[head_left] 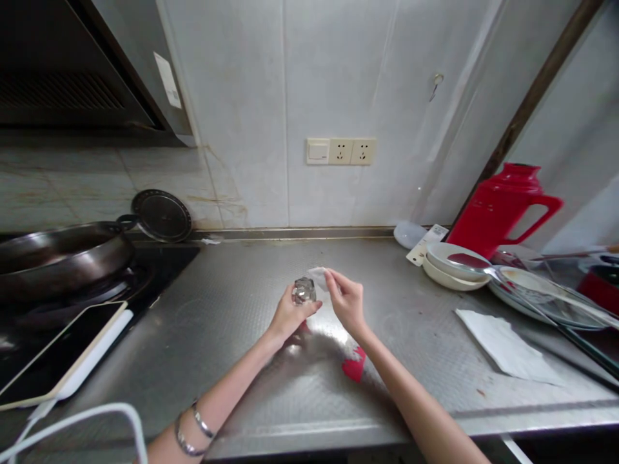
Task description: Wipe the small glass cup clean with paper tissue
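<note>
My left hand (288, 317) is closed around a small clear glass piece (304, 292), perhaps a little jar or cup, held above the steel counter. Its exact kind is hard to make out. My right hand (349, 303) pinches a thin white tissue (317, 278) between thumb and fingertips, just right of the glass. One end of the tissue comes close to the glass rim; whether they touch I cannot tell. Below my right wrist, a torn red scrap (354, 365) lies on the counter.
On the left, a pan (62, 261) sits on the black stove, with a phone or tablet (62, 357) in front. To the right are stacked bowls (457, 267), a red thermos jug (503, 209), plates with utensils, and a folded white paper (505, 345).
</note>
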`<state>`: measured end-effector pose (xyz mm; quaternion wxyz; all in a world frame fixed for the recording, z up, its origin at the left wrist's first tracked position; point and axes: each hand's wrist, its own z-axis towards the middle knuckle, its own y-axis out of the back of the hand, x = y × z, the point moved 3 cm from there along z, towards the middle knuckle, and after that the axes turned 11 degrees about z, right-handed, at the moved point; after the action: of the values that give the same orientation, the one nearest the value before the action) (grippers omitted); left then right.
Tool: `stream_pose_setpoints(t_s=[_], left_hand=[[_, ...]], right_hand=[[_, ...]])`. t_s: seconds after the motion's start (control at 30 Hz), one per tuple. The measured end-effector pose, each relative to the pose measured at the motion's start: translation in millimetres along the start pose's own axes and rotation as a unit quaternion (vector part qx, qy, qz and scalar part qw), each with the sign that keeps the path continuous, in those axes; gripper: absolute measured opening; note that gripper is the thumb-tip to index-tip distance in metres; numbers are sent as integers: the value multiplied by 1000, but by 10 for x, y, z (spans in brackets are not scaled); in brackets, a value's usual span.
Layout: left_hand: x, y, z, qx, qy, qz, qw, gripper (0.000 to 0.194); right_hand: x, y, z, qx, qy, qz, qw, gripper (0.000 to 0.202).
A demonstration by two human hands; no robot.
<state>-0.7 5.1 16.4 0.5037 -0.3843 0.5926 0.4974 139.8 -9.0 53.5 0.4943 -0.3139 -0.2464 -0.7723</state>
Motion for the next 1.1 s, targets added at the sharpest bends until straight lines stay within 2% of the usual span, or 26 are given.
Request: stream_pose_setpoints(t_s=[0.07, 0.1, 0.23, 0.3, 0.47, 0.57, 0.67, 0.73, 0.87, 0.93, 1.03, 1.1], left_hand=[[-3, 1, -3, 3, 0, 7, 1000, 57], [-4, -2, -5, 8, 0, 9, 1000, 57], [-8, -6, -6, 20, 0, 6, 1000, 58], [-12, 6, 4, 17, -6, 7, 1000, 59], [-6, 54, 45, -1, -15, -2, 1000, 60], [0, 86, 68, -17, -6, -20, 1000, 59], [-17, 115, 83, -25, -6, -32, 999, 59], [-29, 127, 87, -28, -11, -29, 999, 58], [-21, 117, 73, -23, -49, -1, 999, 63], [-4, 96, 53, -9, -77, 16, 997, 68], [7, 60, 13, 16, -113, 35, 993, 70], [3, 44, -6, 30, -130, 44, 990, 71]], right_hand=[[-6, 23, 9, -30, 16, -12, 999, 29], [-12, 22, 13, -24, 26, -16, 999, 28], [-45, -65, -20, 92, 72, -1, 993, 24], [-44, -105, -57, 125, 86, 8, 988, 24], [28, -150, -124, 122, 130, 13, 984, 26], [78, -166, -145, 123, 131, 28, 983, 26], [115, -163, -143, 134, 96, 45, 985, 23], [109, -134, -115, 116, 47, 45, 991, 24], [11, -9, -11, -11, -59, 41, 997, 32], [-52, 17, 40, -31, -90, 43, 995, 36], [-116, -25, 85, 36, -131, 80, 988, 38], [-130, -81, 76, 105, -183, 146, 967, 38]])
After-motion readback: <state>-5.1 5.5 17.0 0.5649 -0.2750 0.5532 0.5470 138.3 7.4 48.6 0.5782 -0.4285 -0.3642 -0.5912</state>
